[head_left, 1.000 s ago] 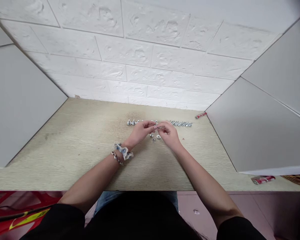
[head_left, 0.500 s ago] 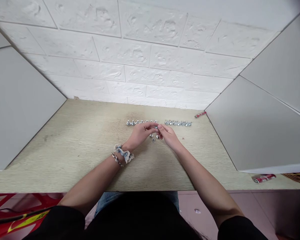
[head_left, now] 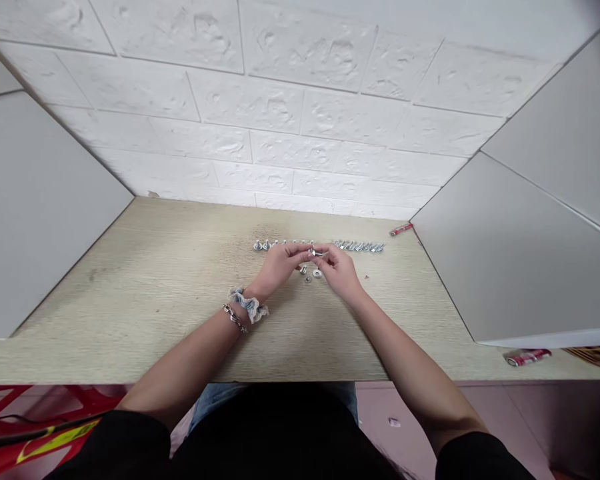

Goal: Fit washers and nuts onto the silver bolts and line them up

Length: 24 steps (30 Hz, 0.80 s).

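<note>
My left hand [head_left: 281, 267] pinches one end of a small silver bolt [head_left: 316, 253] between thumb and fingers. From the other side, my right hand [head_left: 341, 272] grips the same bolt; the fingers partly cover it. Just below, a washer [head_left: 317, 273], a nut [head_left: 308, 280] and another short bolt [head_left: 303, 270] lie on the table. Behind my left hand runs a row of upright bolts with washers [head_left: 258, 245], partly hidden by the fingers. Beyond my right hand lies a second row of silver bolts [head_left: 363, 247], tilted and close together.
The wooden table [head_left: 180, 293] meets a white brick-pattern wall [head_left: 275, 137] and grey side panels. A red battery [head_left: 401, 230] lies by the right panel, another red battery [head_left: 529, 357] near the front edge. A wicker item [head_left: 597, 357] is at far right, a red stool [head_left: 87, 400] below left.
My right hand's fingers have shifted up and around, so more of the bolt and the washer below now show. My left hand stays about where it was.
</note>
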{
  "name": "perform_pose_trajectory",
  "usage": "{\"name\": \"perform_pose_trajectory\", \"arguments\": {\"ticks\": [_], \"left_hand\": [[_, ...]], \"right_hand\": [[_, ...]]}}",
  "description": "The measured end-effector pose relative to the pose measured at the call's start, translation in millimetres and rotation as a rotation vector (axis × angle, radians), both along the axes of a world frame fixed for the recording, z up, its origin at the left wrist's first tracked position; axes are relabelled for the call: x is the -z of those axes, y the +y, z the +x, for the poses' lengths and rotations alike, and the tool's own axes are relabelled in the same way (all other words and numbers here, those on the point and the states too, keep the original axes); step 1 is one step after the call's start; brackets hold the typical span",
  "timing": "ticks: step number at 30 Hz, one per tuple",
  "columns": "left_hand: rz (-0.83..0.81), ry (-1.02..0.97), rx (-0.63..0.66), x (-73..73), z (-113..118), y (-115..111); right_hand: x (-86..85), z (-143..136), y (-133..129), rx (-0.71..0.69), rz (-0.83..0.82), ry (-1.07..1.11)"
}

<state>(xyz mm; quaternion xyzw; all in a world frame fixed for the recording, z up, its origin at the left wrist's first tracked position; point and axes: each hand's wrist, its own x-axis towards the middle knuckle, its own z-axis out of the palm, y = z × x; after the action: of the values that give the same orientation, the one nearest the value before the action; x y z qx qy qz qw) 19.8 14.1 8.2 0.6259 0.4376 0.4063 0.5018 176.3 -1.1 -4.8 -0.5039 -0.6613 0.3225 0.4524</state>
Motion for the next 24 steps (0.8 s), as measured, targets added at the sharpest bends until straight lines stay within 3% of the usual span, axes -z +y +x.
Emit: {"name": "perform_pose_trajectory", "arguments": {"ticks": [4,7,13,18,24], "left_hand": [[-0.074,-0.06,0.035,-1.8,0.5,0.7],[-0.087,-0.082,0.033,-2.7,1.7,-0.2],[-0.027,-0.073,-0.077,-3.6,3.6,-2.4],[0.095,-0.007,-0.07,0.2,2.4,-3.1],[0.115,-0.02,-0.023,5.5,2.1,-1.8]], "right_hand": [[-0.5,-1.1,-0.7,0.003,0.161,-0.038],[-0.2,-1.1,-0.4,-0.005,0.183,0.01],[-1.7,-0.2,0.9,-0.004,-0.053,0.271],[-5.0,-2.3,1.3,-0.132,-0.303,0.302],[-5.3,-3.1,-0.4,-0.149,-0.221,0.191]]}}
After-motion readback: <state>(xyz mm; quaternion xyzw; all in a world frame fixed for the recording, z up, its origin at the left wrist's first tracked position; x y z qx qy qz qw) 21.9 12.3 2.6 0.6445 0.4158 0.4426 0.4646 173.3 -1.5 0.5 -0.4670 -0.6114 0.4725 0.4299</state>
